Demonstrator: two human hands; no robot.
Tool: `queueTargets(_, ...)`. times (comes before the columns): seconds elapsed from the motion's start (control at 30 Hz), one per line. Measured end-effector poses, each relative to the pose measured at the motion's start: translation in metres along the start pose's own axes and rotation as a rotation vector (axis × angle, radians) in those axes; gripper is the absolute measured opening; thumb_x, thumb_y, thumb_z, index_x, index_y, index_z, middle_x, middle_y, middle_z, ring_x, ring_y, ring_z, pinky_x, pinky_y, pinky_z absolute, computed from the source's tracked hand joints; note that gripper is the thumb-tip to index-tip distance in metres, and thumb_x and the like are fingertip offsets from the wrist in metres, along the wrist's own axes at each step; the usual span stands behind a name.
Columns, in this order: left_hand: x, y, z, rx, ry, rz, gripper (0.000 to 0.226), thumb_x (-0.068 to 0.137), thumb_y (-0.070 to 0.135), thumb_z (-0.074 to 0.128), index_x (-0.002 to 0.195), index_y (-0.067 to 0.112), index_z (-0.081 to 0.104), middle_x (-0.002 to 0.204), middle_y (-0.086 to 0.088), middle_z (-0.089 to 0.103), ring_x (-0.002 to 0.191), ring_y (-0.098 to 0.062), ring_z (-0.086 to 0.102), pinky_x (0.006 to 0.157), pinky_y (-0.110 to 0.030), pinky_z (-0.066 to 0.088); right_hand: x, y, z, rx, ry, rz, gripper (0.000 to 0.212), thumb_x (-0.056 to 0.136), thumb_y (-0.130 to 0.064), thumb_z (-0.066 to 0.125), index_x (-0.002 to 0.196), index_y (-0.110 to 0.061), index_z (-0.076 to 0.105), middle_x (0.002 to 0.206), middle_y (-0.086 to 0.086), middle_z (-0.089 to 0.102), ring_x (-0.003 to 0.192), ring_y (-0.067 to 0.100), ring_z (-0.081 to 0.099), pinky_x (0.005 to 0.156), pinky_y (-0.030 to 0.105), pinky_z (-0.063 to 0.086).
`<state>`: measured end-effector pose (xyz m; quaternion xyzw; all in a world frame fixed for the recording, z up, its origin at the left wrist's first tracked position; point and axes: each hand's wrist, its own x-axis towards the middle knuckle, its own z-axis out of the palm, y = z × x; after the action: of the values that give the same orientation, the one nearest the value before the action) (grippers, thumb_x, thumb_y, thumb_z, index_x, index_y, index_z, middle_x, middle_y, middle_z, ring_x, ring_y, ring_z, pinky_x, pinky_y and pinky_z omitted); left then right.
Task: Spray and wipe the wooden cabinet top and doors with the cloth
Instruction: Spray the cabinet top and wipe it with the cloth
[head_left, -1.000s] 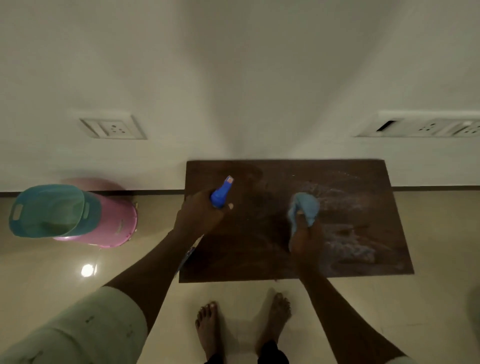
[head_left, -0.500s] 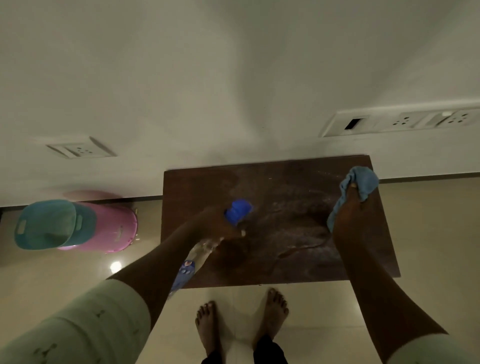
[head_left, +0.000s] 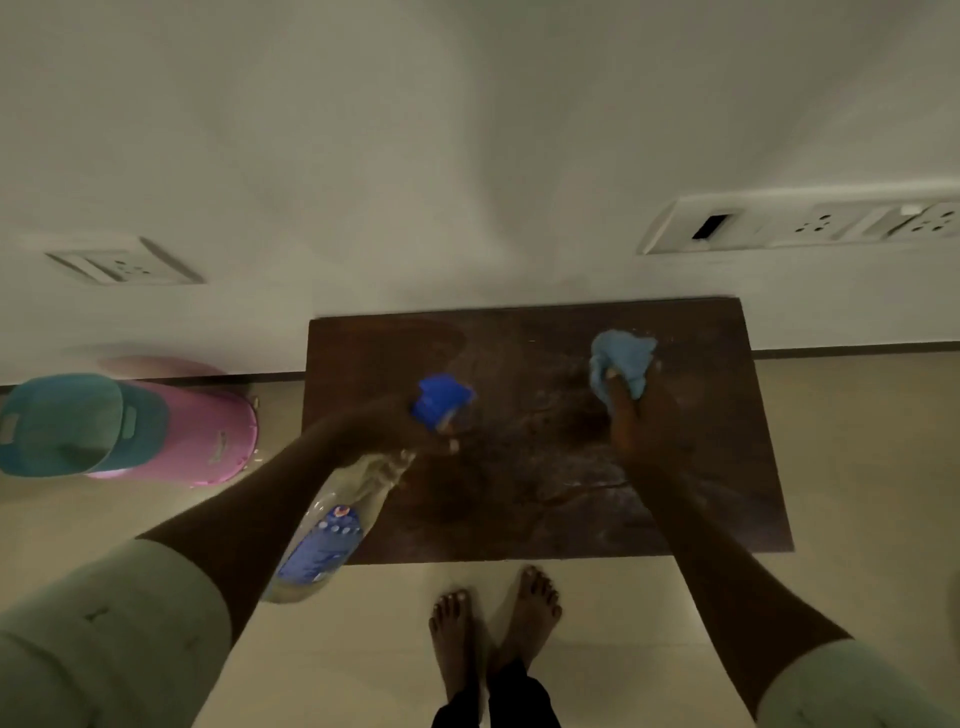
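1. Cabinet top (head_left: 701, 467): I see a dark wooden surface from above, its far edge against the wall (head_left: 467, 156), with pale streaks and smears across the middle and right part.
2. My right hand (head_left: 636, 431) is closed on a light blue cloth (head_left: 621, 358), bunched under the fingers and pressed to the surface toward the far right of the top.
3. My left hand (head_left: 395, 426) is wrapped around the neck of a spray bottle (head_left: 332, 530). Its blue nozzle (head_left: 441, 397) sits over the left-middle of the top, and the clear body with a blue label slants back toward me, past the near edge.
4. I cannot tell whether a finger is on the trigger; that part is blurred.
5. Both forearms reach in from pale green sleeves (head_left: 104, 649).
6. Bare feet (head_left: 493, 623) stand on the tiled floor (head_left: 857, 467), just beside the near edge of the cabinet.
7. A pink bin (head_left: 202, 436) with a teal lid (head_left: 62, 423) stands on the floor to the left, near the wall, well apart from the cabinet.
8. Wall sockets show on the left (head_left: 122, 265) and upper right (head_left: 810, 226).
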<state>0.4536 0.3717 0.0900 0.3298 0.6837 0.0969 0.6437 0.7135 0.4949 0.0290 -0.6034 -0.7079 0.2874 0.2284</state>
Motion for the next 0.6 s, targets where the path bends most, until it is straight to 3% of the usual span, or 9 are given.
queueTargets(0.07,0.006,0.001,-0.013,-0.089,0.183,0.064,0.030,0.078,0.023,0.072,0.103,0.018,0.058,0.080,-0.004,0.071,0.065,-0.014,0.067,0.058,-0.027,0.056,-0.024,0.001,0.021,0.063,-0.192,-0.122,0.043,0.098,-0.023,0.052,0.135,-0.002,0.049,0.139,0.019,0.052,0.134,0.038,0.043,0.113,0.054,0.032)
queueTargets(0.17,0.016,0.000,-0.022,-0.127,0.531,0.054,0.026,0.076,0.032,0.072,0.090,0.013,0.061,0.069,-0.009,0.068,0.055,-0.017,0.067,0.051,-0.025,0.053,-0.058,0.010,0.057,-0.223,-0.315,-0.365,0.057,0.097,-0.042,0.035,0.144,-0.011,0.042,0.155,0.009,0.032,0.148,0.029,0.017,0.120,0.053,0.014)
queueTargets(0.27,0.025,-0.008,-0.013,-0.106,0.685,0.021,0.025,0.076,0.038,0.069,0.082,0.015,0.060,0.066,-0.003,0.066,0.053,-0.014,0.065,0.056,-0.024,0.051,-0.079,-0.005,0.095,-0.341,-0.300,-0.248,0.067,0.095,-0.052,0.034,0.150,-0.014,0.029,0.160,0.012,0.019,0.149,0.031,0.009,0.121,0.050,0.015)
queueTargets(0.33,0.027,-0.013,-0.006,-0.190,0.701,-0.001,0.027,0.076,0.039,0.070,0.083,0.015,0.061,0.067,-0.003,0.067,0.055,-0.015,0.067,0.057,-0.027,0.054,-0.092,-0.019,0.116,-0.344,-0.362,-0.286,0.069,0.095,-0.054,0.033,0.152,-0.016,0.024,0.161,0.012,0.015,0.149,0.028,0.007,0.122,0.047,0.013)
queueTargets(0.4,0.028,-0.021,-0.001,-0.283,0.696,-0.031,0.027,0.077,0.038,0.069,0.085,0.014,0.061,0.071,-0.005,0.068,0.060,-0.018,0.067,0.060,-0.030,0.057,-0.095,-0.021,0.125,-0.378,-0.450,-0.499,0.066,0.096,-0.053,0.031,0.152,-0.020,0.021,0.162,0.007,0.012,0.150,0.025,0.005,0.122,0.046,0.013)
queueTargets(0.47,0.028,-0.032,0.003,-0.371,0.662,-0.055,0.024,0.080,0.035,0.068,0.086,0.013,0.059,0.069,-0.005,0.066,0.055,-0.016,0.065,0.051,-0.027,0.055,-0.077,-0.012,0.119,-0.452,-0.453,-0.629,0.064,0.093,-0.049,0.032,0.152,-0.024,0.023,0.162,0.004,0.013,0.150,0.026,0.006,0.120,0.052,0.017)
queueTargets(0.53,0.028,-0.044,0.000,-0.450,0.635,-0.081,0.024,0.081,0.032,0.068,0.090,0.013,0.057,0.069,-0.006,0.066,0.047,-0.013,0.064,0.041,-0.022,0.050,-0.052,0.001,0.107,-0.472,-0.344,-0.516,0.063,0.091,-0.046,0.033,0.150,-0.022,0.031,0.160,0.008,0.021,0.149,0.030,0.012,0.118,0.055,0.019)
queueTargets(0.6,0.027,-0.054,-0.005,-0.506,0.648,-0.109,0.025,0.080,0.032,0.069,0.089,0.013,0.056,0.068,-0.006,0.066,0.040,-0.010,0.063,0.036,-0.018,0.046,-0.025,0.014,0.095,-0.460,-0.208,-0.287,0.063,0.091,-0.046,0.031,0.146,-0.017,0.039,0.156,0.014,0.030,0.146,0.035,0.020,0.118,0.056,0.019)
